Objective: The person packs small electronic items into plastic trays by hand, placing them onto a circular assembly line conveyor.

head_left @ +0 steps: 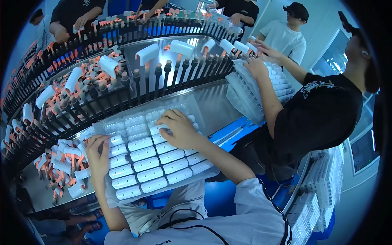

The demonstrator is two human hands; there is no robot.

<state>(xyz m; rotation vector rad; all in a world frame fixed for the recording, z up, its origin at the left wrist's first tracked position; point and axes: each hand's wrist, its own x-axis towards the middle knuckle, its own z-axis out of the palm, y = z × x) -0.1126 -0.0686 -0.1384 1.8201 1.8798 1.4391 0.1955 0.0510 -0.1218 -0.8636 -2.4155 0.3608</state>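
A clear plastic tray [118, 196] lies tilted before me, its near rows filled with curved white plastic casings [146, 164]. At its left edge, my left hand [98, 153] is closed, bent fingers gripping the rim beside the end casing. My right hand [179, 128] reaches over the tray's middle, fingers curled and thumb lowered at a white casing [157, 129] in an upper row. The fingers partly hide that casing. Beyond them, the far compartments [136, 126] show bare clear plastic.
Black upright posts [158, 77] carry white casings along a curved line. Orange-and-white pieces [61, 163] lie heaped at the left, with another pile [87, 79] behind the posts. A co-worker [326, 110] at the right handles stacked trays [257, 90]. More people stand across the line.
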